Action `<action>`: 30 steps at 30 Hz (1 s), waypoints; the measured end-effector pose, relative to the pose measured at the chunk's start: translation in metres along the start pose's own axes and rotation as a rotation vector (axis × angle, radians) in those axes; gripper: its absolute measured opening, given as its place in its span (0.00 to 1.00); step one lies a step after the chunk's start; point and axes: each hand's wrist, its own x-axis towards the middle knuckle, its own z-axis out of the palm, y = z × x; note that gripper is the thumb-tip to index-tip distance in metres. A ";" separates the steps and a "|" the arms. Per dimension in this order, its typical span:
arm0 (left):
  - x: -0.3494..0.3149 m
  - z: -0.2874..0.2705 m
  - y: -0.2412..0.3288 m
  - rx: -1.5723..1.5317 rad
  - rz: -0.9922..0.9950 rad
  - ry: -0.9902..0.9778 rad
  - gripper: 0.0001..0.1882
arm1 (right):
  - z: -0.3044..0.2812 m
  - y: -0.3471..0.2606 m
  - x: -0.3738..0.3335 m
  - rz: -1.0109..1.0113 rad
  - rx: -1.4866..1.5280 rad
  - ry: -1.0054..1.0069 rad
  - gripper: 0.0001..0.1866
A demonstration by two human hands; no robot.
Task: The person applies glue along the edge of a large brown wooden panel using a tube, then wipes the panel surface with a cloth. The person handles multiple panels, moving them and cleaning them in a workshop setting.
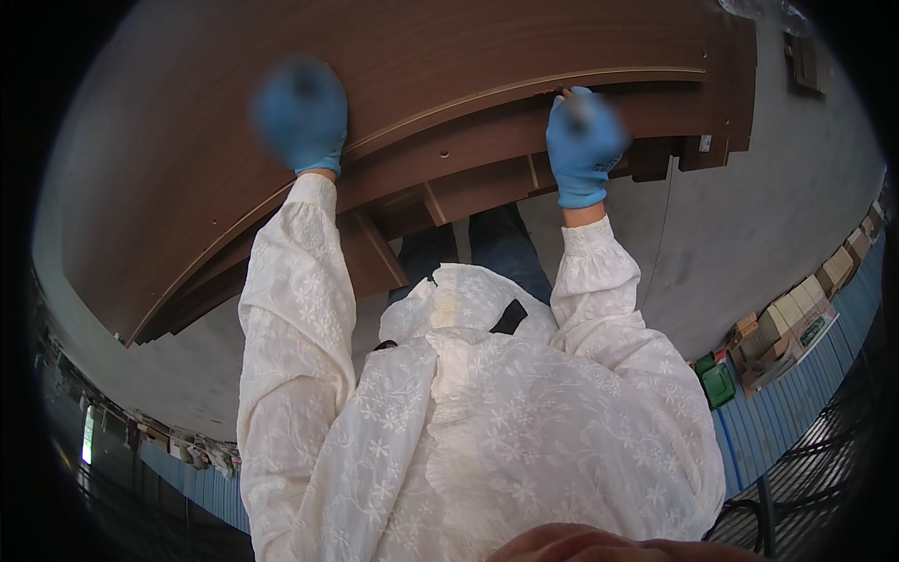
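Note:
A large brown wood-look panel (449, 56) lies on top of a stack of similar brown boards (487, 187) in front of me. A thin pale line (487, 92) runs along its near edge. My left hand (302, 114), in a blue glove, is over the panel just beyond that edge; blur hides its fingers. At the panel's near edge, towards its right end, my right hand (585, 145) wears a matching glove. Its fingers are curled closed, and a small light-brown bit shows at their tip. Blur keeps me from telling what that is.
Grey floor (730, 225) surrounds the stack. Cardboard boxes (782, 323) and a green bin (717, 384) stand by a blue corrugated wall (824, 356) at the right. A small dark brown piece (803, 64) lies at the far right, near clear plastic (782, 14).

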 end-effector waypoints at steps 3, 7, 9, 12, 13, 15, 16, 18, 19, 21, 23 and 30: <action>0.001 -0.001 0.002 0.012 -0.025 -0.014 0.10 | 0.002 0.001 0.001 -0.010 -0.013 0.006 0.04; 0.001 -0.002 0.004 0.013 -0.013 0.001 0.09 | -0.003 -0.009 0.005 -0.031 0.005 -0.014 0.03; 0.001 -0.002 0.003 0.012 -0.016 -0.011 0.09 | -0.008 -0.023 0.003 -0.017 0.064 -0.099 0.06; 0.000 0.000 0.000 -0.008 -0.037 -0.042 0.11 | -0.013 -0.055 -0.008 -0.041 0.128 -0.276 0.08; -0.001 0.001 -0.001 -0.003 -0.036 -0.015 0.12 | -0.012 -0.067 -0.013 -0.055 0.196 -0.305 0.06; -0.004 0.004 -0.003 0.014 -0.048 0.019 0.15 | -0.010 -0.090 -0.023 -0.026 0.357 -0.307 0.06; -0.005 0.005 -0.004 0.005 -0.044 0.028 0.16 | -0.010 -0.098 -0.027 0.006 0.441 -0.337 0.07; -0.006 0.006 -0.006 -0.004 -0.075 -0.007 0.17 | -0.011 -0.109 -0.033 0.232 0.605 -0.344 0.09; -0.006 0.006 -0.007 -0.005 -0.060 -0.002 0.17 | -0.013 -0.111 -0.034 0.389 0.704 -0.383 0.10; -0.006 0.006 -0.008 -0.015 -0.073 -0.029 0.17 | -0.019 -0.109 -0.032 0.751 0.959 -0.490 0.11; -0.006 0.005 -0.008 -0.011 -0.043 -0.012 0.17 | -0.027 -0.102 -0.027 0.897 1.050 -0.438 0.11; -0.007 0.006 -0.007 0.008 -0.029 -0.007 0.17 | -0.041 -0.059 -0.010 1.120 1.263 -0.265 0.11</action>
